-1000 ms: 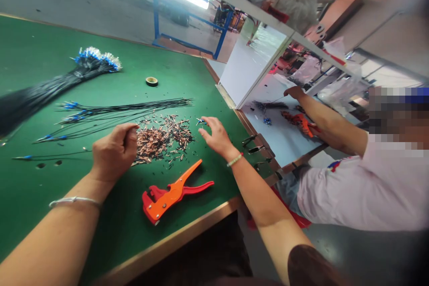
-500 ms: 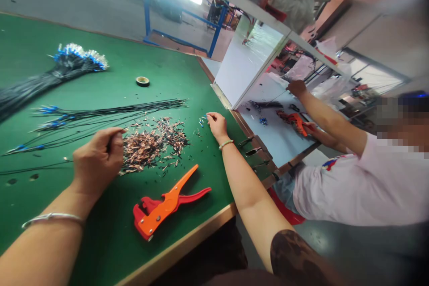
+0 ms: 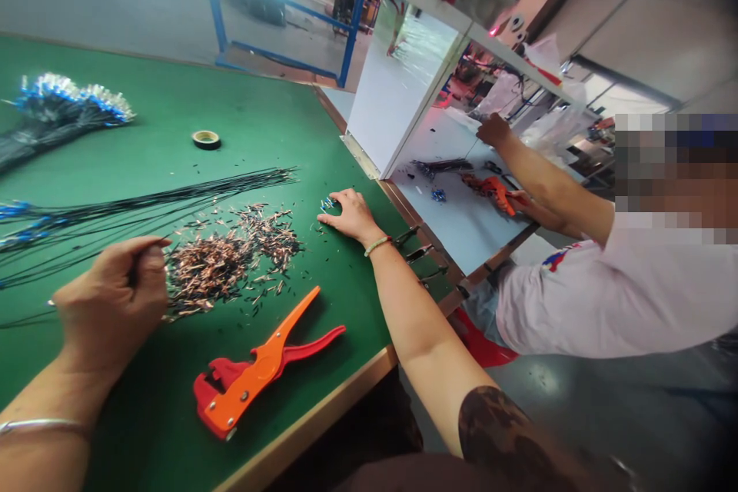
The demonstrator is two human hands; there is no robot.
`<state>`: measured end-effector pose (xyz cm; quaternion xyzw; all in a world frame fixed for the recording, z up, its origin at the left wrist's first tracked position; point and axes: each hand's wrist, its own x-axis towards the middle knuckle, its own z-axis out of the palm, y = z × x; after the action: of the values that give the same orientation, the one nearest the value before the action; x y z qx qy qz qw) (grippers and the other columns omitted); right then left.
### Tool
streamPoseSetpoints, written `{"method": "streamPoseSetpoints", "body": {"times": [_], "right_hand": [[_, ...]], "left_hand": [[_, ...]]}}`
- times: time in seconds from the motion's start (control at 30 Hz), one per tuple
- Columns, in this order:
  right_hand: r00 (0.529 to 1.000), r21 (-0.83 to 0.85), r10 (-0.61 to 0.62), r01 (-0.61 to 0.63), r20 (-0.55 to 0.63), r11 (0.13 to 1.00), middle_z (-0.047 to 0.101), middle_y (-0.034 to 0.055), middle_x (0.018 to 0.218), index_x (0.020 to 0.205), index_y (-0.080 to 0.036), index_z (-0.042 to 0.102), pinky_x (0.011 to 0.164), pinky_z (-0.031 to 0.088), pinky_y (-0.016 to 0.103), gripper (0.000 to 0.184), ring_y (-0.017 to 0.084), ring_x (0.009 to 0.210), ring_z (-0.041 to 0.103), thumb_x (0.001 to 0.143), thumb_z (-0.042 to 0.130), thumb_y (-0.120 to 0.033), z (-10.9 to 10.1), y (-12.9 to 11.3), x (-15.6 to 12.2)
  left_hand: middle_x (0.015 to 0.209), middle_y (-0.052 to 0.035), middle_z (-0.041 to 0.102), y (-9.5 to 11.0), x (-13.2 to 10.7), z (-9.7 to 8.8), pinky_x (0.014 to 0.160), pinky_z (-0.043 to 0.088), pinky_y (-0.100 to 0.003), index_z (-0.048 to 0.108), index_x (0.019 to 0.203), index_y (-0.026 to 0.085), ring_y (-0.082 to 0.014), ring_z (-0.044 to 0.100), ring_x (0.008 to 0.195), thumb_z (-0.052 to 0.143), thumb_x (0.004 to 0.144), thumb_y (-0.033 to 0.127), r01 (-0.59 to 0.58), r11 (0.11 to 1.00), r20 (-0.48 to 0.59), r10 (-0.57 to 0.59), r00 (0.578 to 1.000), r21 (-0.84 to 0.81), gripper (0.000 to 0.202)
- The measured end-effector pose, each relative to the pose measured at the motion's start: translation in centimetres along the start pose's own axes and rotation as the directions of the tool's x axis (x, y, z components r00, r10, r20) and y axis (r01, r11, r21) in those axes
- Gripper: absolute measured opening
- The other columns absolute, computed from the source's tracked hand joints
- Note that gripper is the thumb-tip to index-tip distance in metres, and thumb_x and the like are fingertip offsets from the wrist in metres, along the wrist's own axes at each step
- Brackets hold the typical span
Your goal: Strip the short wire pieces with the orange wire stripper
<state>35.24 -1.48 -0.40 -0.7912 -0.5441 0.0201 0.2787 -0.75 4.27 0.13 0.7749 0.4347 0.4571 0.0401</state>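
My left hand (image 3: 118, 296) is closed in a pinch on a thin black wire (image 3: 26, 320), which runs out to the left; its tip shows faintly at my fingertips. At the far side of the clippings, my right hand (image 3: 351, 217) rests low over the table, thumb and forefinger apart around a few small blue-and-silver crimp terminals (image 3: 327, 204). Between the hands lies a pile of copper and black wire clippings (image 3: 213, 265). An orange-and-red wire stripper (image 3: 259, 369) lies in front of it. Behind, long black wires (image 3: 155, 196) with blue terminals at their left ends lie loosely grouped.
A thick bundle of terminated wires (image 3: 69, 111) and a roll of black tape (image 3: 206, 140) lie on the green table (image 3: 254, 119). A white panel (image 3: 397, 92) stands at its right edge. Beyond it, a co-worker (image 3: 605, 284) holds another orange stripper (image 3: 499, 196) at a neighbouring table.
The view has shifted, so the table things sit further left. My right hand has gone from fingertips together to thumb and forefinger spread around the terminals. My left hand keeps its pinch.
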Motion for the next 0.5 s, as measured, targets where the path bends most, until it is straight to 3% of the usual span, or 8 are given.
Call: {"method": "streamPoseSetpoints", "body": {"times": [0.13, 0.27, 0.4, 0.5], "right_hand": [[1.000, -0.015, 0.018, -0.018, -0.007, 1.000, 0.066, 0.0103, 0.115, 0.114, -0.014, 0.073, 0.101, 0.049, 0.032, 0.027, 0.020, 0.105, 0.064, 0.090, 0.073, -0.027, 0.26, 0.39, 0.33], [0.996, -0.021, 0.057, -0.058, -0.070, 0.998, 0.063, 0.0139, 0.120, 0.124, -0.011, 0.068, 0.099, 0.050, 0.031, 0.031, 0.019, 0.104, 0.065, 0.096, 0.063, -0.024, 0.42, 0.87, 0.54], [0.996, -0.030, 0.036, -0.039, -0.079, 0.999, 0.063, 0.0129, 0.121, 0.122, -0.015, 0.070, 0.102, 0.048, 0.036, 0.040, 0.023, 0.110, 0.063, 0.088, 0.076, -0.034, 0.43, 0.95, 0.38], [0.997, -0.040, 0.023, -0.026, -0.068, 0.999, 0.067, 0.0105, 0.113, 0.110, -0.017, 0.074, 0.105, 0.047, 0.037, 0.027, 0.024, 0.110, 0.063, 0.087, 0.077, -0.029, 0.50, 0.98, 0.42]], "left_hand": [[0.084, -0.0080, 0.074, 0.35, -0.03, -0.25, 0.063, 0.041, -0.024, 0.075, 0.109, 0.015, -0.0129, 0.056, 0.063, 0.048, 0.097, 0.041, 0.040, 0.999, 0.035, -0.041, 0.999, 0.012, 0.039], [0.085, -0.0076, 0.074, 0.32, -0.05, -0.17, 0.065, 0.042, -0.024, 0.075, 0.108, 0.016, -0.0137, 0.057, 0.065, 0.048, 0.096, 0.043, 0.038, 0.999, 0.033, -0.039, 0.999, 0.011, 0.040], [0.087, -0.0077, 0.074, 0.36, -0.09, -0.08, 0.067, 0.042, -0.024, 0.075, 0.108, 0.016, -0.0135, 0.058, 0.066, 0.048, 0.096, 0.043, 0.050, 0.999, 0.042, -0.050, 0.998, -0.001, 0.040], [0.084, -0.0073, 0.073, 0.51, -0.07, -0.07, 0.065, 0.042, -0.024, 0.075, 0.108, 0.016, -0.0130, 0.057, 0.064, 0.048, 0.096, 0.045, 0.056, 0.998, 0.053, -0.056, 0.997, 0.006, 0.042]]}}
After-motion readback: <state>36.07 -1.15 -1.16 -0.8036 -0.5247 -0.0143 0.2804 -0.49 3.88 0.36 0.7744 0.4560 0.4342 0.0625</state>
